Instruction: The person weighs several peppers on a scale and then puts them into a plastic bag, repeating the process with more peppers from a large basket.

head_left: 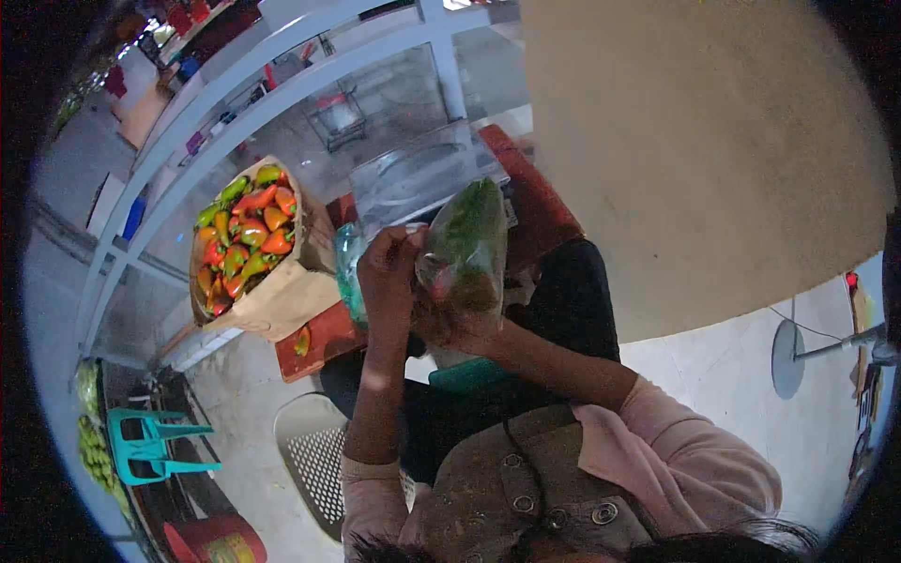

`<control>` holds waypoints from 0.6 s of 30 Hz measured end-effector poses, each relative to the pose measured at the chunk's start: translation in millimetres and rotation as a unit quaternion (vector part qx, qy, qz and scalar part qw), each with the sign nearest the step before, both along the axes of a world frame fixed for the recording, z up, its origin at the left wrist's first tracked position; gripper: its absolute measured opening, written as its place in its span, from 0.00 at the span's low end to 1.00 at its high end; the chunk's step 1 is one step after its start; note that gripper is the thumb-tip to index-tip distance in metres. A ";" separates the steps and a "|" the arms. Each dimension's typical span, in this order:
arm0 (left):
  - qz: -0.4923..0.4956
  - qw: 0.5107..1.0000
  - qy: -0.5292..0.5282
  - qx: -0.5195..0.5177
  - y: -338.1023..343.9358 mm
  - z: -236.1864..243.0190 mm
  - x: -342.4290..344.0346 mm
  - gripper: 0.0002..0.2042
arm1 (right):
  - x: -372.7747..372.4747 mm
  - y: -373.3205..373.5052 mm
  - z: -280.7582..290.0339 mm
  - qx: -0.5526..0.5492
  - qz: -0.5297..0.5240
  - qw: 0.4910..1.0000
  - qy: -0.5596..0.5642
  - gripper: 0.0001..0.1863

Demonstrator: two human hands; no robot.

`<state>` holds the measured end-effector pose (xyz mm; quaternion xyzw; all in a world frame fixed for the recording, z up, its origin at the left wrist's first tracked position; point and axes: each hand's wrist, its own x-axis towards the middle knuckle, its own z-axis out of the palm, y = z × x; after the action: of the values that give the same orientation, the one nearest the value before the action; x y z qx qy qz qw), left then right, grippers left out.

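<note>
A: What do you see at the far left of the frame?

B: Low down I see one teal plastic stool (150,446). Above it, left of centre, one brown paper sack (282,291) stands open, full of red, orange and green peppers (246,235); I can't count them.

A: And the hands?

B: I see both at the centre, raised off the lap. The left hand (389,277) has its fingers curled near the top of one clear plastic bag (466,249). The bag holds something green, with a reddish bit at the bottom.

A: The right hand?

B: The right hand (450,328) sits just below the bag and grips its lower end. Its forearm runs in from the lower right in a pink sleeve (676,441).

A: So where is the bag?

B: Between the two hands, upright, touching both.
</note>
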<state>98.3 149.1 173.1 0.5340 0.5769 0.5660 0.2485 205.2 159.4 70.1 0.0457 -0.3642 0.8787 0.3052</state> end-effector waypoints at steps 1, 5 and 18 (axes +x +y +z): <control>0.003 1.000 -0.001 -0.004 -2.5 -6.0 0.2 0.06 | -1.9 -12.7 0.9 -0.106 0.039 0.994 0.015 0.16; 0.059 0.989 0.132 0.022 -20.6 -30.6 -7.5 0.05 | 28.9 -24.6 63.4 -0.066 -0.058 0.954 -0.288 0.11; -0.122 0.981 0.083 0.129 -25.2 41.0 18.1 0.05 | 46.9 36.2 110.0 0.400 -0.162 0.893 -0.126 0.11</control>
<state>116.5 123.9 214.1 0.6729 0.4484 0.5549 0.1956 252.1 195.6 180.0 -0.0072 -0.7225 0.5958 0.3507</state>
